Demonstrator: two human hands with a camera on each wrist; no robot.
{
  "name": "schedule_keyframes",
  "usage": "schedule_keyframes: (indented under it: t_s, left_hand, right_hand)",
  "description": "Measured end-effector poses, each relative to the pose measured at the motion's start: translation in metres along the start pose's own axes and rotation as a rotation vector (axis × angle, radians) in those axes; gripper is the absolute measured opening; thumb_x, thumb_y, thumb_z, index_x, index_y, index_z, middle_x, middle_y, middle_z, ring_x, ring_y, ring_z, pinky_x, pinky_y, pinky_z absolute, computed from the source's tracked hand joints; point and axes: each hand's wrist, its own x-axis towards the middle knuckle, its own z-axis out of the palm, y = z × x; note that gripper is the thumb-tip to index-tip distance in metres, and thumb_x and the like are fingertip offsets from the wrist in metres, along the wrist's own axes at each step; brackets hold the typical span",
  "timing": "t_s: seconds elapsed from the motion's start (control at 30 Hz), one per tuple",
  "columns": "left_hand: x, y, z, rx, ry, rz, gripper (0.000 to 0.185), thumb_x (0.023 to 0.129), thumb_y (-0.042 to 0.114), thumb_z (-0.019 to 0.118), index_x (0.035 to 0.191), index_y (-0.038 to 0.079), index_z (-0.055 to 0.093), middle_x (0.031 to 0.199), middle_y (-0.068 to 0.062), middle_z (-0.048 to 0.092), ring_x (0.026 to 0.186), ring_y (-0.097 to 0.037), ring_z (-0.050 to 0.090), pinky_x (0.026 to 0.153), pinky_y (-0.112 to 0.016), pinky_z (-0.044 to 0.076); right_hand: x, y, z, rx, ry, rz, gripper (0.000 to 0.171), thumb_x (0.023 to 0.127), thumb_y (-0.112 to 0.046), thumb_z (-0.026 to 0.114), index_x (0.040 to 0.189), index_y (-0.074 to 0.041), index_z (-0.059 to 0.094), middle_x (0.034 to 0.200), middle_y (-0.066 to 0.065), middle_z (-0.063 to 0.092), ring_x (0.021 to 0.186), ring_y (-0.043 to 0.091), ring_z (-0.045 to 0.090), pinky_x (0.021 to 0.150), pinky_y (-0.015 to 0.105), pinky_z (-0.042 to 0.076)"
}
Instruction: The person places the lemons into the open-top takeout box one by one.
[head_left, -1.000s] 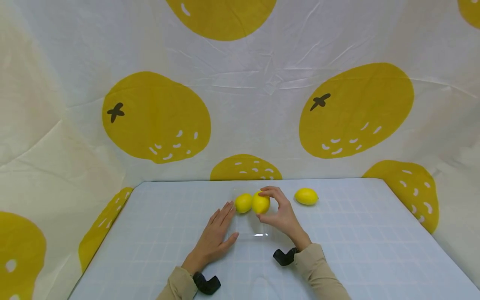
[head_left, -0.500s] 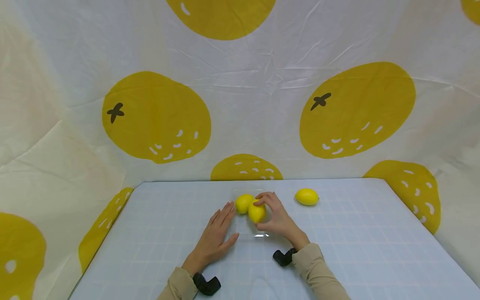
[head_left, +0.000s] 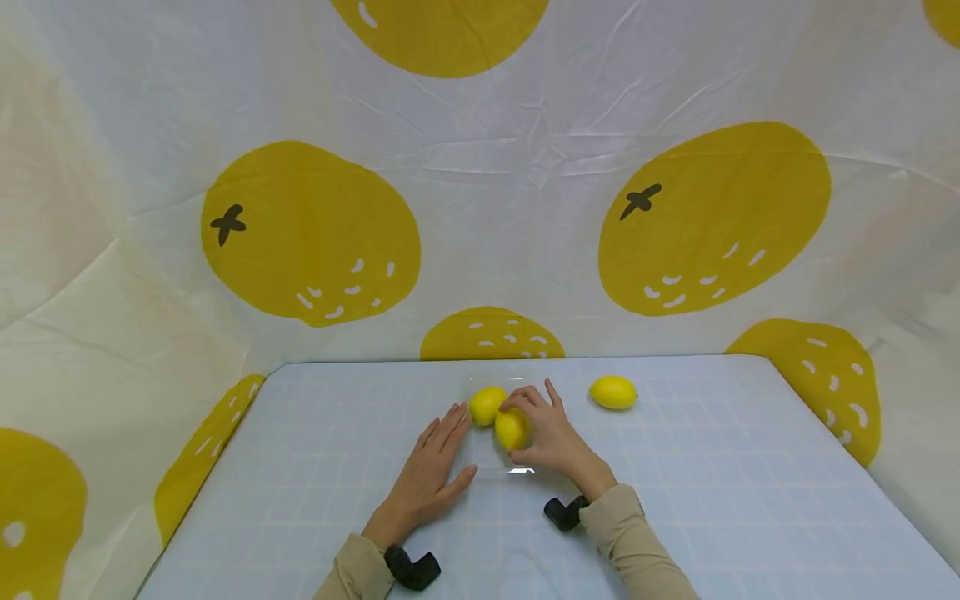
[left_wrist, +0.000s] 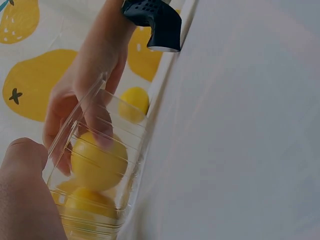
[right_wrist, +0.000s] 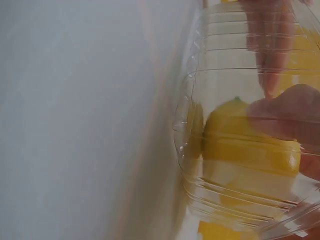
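A clear plastic container (head_left: 521, 470) with ribbed walls stands on the table, hard to make out in the head view. Inside it, at the back left, lies a lemon (head_left: 486, 406). My right hand (head_left: 553, 437) reaches into the container and grips a second lemon (head_left: 512, 430) between thumb and fingers, in front of the first. Through the container wall (right_wrist: 225, 57), the right wrist view shows this lemon low inside. My left hand (head_left: 423, 477) lies along the container's left side, fingers straight, fingertips at its wall. Its thumb (left_wrist: 26, 160) shows in the left wrist view.
A third lemon (head_left: 613, 392) lies on the table to the right of the container. The table (head_left: 720, 467) has a pale blue checked cover. Behind it hangs a white cloth (head_left: 510, 208) printed with big yellow fruit shapes.
My right hand has brought its lemon toward me and slightly left, lower in the container. Its index finger or another finger now sticks up. The left hand stays in place.
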Motion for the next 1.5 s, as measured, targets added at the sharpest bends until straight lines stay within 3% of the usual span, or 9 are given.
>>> schedule_keyframes:
  t_s: [0.4, 0.83, 1.3, 1.5]
  left_hand:
    - [0.0, -0.001, 0.002, -0.007, 0.045, 0.036, 0.066, 0.096, 0.036, 0.053, 0.149, 0.0, 0.04, 0.159, -0.015, 0.031, 0.146, -0.03, 0.029, 0.111, -0.058, 0.028]
    - [0.0, -0.001, 0.0, 0.0, 0.041, 0.032, 0.066, 0.095, 0.036, 0.054, 0.149, 0.0, 0.04, 0.159, -0.015, 0.031, 0.146, -0.03, 0.029, 0.112, -0.058, 0.029]
    - [0.0, 0.0, 0.001, 0.003, 0.036, 0.028, 0.065, 0.095, 0.037, 0.054, 0.148, 0.001, 0.041, 0.159, -0.014, 0.031, 0.147, -0.03, 0.028, 0.112, -0.058, 0.029]
    - [0.0, 0.0, 0.001, 0.005, 0.044, 0.036, 0.065, 0.095, 0.036, 0.054, 0.147, 0.0, 0.042, 0.159, -0.015, 0.032, 0.146, -0.031, 0.029, 0.111, -0.058, 0.029]
  right_hand:
    - [-0.002, -0.002, 0.001, -0.006, -0.082, 0.084, 0.048, 0.068, -0.018, 0.087, 0.112, -0.017, 0.067, 0.121, 0.003, 0.055, 0.124, 0.028, 0.048, 0.114, 0.068, 0.005]
    - [-0.005, 0.006, 0.004, 0.1, -0.065, 0.086, 0.045, 0.071, -0.016, 0.081, 0.115, -0.015, 0.068, 0.123, 0.005, 0.051, 0.126, 0.029, 0.044, 0.116, 0.065, 0.004]
    - [-0.007, 0.008, 0.005, 0.119, -0.083, 0.059, 0.041, 0.073, -0.016, 0.078, 0.111, -0.017, 0.064, 0.127, 0.007, 0.051, 0.128, 0.032, 0.042, 0.115, 0.066, 0.005]
    - [-0.007, 0.006, 0.002, 0.075, -0.099, 0.058, 0.043, 0.074, -0.018, 0.078, 0.115, -0.019, 0.065, 0.127, 0.006, 0.052, 0.127, 0.031, 0.043, 0.113, 0.068, 0.008]
